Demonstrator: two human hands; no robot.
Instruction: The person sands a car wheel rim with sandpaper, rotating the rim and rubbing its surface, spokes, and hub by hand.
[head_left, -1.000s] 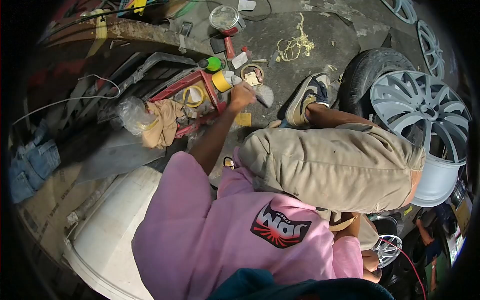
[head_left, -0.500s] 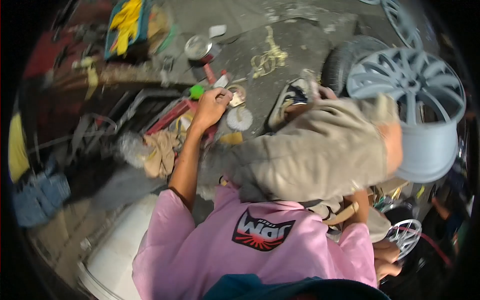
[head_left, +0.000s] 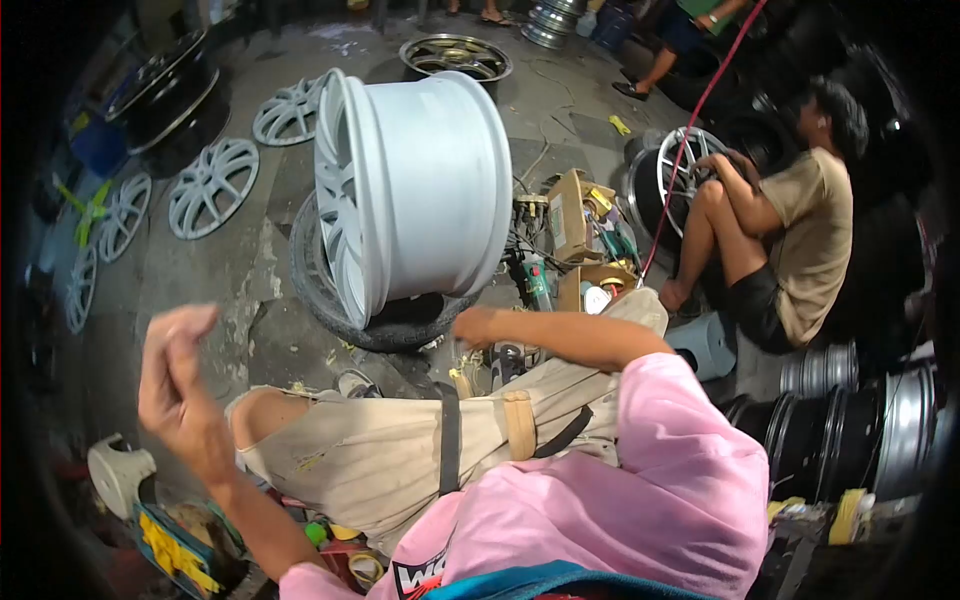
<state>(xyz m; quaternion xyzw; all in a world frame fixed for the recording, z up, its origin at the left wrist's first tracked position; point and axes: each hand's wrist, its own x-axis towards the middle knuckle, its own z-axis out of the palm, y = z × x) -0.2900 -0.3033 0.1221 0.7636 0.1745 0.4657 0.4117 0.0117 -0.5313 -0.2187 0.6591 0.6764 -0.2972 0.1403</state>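
Note:
A large pale grey wheel rim (head_left: 430, 185) stands on its side over a black tire (head_left: 310, 285). My left hand (head_left: 185, 395) is raised at the left, away from the rim, its fingers loosely bent and slightly blurred, with no object visible in it. Just below the rim's lower edge is my right hand (head_left: 478, 327), its fingers curled; whatever it may hold is hidden. Whether that hand touches the rim or tire is unclear. Beneath my forearms are my legs in beige trousers (head_left: 370, 450).
Grey spoked wheel faces (head_left: 213, 188) lie at the left. A person (head_left: 815, 220) crouches at the right by a spoked wheel (head_left: 690, 180). Cardboard boxes (head_left: 570, 218), a green tool (head_left: 537, 283) and a grey bucket (head_left: 708, 347) are nearby. A red hose (head_left: 690, 120) crosses the right side.
The view has swung towards the rim and the crouching person. My left hand has left the items beside the red tray and is raised; my right hand now shows by the rim.

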